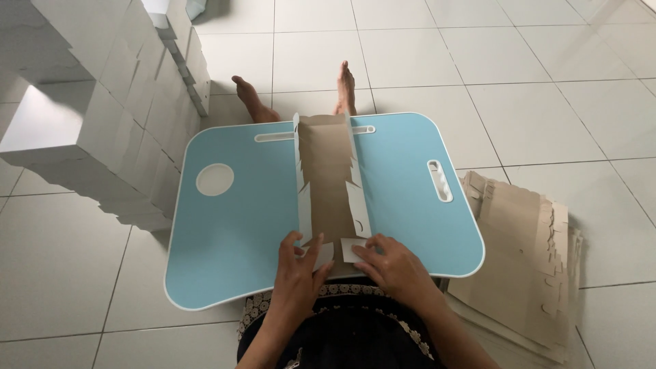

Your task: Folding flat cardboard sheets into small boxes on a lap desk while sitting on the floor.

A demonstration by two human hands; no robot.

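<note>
Closest to me is my lap, covered in dark cloth with a pale patterned trim (342, 290), and from it my two forearms reach forward onto the near edge of the light blue lap surface (239, 232). My left hand (297, 263) rests with its fingers (290, 240) spread and pressing down on the near left corner of the flat cardboard box blank (328, 178); my right hand (393, 263) lies just beside it, fingers (362, 254) bent and pinching the small white end flap (350, 247) of that same blank. Neither hand has lifted the card; both hold it against the surface. The blank lies lengthwise down the middle of the surface, brown inside face up, with its two long white side panels folded upright and notched along their edges. To my right, on the floor, lies a thick stack of unfolded brown cardboard blanks (526, 253), partly tucked under the surface's corner. The surface has a round recess (214, 180) on its left, a slotted handle (439, 181) on its right and a long groove (275, 137) near its far edge. Beyond that edge my bare feet (345, 89) stick out onto the white tiled floor (533, 89). Far left, a tall pile of finished white boxes (102, 116) rises beside the surface.
</note>
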